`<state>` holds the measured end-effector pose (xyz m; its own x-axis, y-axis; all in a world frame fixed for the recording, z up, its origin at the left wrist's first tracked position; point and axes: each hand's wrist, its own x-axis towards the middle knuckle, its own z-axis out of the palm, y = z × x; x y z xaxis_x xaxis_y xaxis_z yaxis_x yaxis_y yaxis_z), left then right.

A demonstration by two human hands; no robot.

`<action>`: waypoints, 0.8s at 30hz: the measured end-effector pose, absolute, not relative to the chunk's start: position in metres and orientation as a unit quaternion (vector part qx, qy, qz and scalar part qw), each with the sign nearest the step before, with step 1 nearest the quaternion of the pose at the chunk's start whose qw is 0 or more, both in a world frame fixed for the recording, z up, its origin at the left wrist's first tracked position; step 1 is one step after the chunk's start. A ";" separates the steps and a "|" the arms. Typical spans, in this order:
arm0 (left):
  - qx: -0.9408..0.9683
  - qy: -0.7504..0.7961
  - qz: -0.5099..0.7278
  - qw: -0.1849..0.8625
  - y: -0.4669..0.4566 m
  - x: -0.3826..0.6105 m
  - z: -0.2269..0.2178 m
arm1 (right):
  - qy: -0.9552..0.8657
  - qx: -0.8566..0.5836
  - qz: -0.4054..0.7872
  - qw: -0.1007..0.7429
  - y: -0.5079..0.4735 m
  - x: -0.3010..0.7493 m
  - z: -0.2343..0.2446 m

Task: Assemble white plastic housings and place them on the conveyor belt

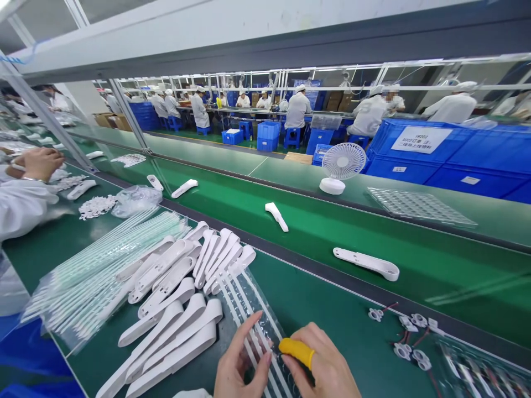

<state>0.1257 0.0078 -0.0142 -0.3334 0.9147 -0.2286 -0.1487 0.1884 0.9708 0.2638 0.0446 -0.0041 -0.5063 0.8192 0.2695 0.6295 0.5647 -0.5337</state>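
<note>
In front of me lies a clear plastic sheet with white strips (249,293), its far end resting against the pile of white plastic handle parts (178,354). My left hand (243,365) grips the sheet's near part, thumb and forefinger either side of the strips. At the sheet's right edge, my right hand (321,362) pinches with fingers closed; a yellow finger cot (296,351) covers one finger. Whether a strip is coming loose between the fingertips is too small to tell. Left of the handles is a stack of similar strip sheets (103,271) in pale green and white.
A green conveyor belt (232,221) carries several white parts, one a long handle (367,262). Small round wired parts (402,351) and a clear bag (477,370) lie at right. A white fan (343,163) stands beyond. A co-worker's hand (41,163) is at far left.
</note>
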 end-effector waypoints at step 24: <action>0.368 0.642 0.518 0.430 0.006 0.128 -0.008 | -0.747 -0.527 0.330 0.237 0.041 0.255 -0.004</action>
<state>0.1276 0.0059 -0.0077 -0.3607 0.9171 -0.1701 0.0266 0.1924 0.9810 0.2547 0.0410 -0.0041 -0.3333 0.9428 0.0069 0.6306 0.2284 -0.7418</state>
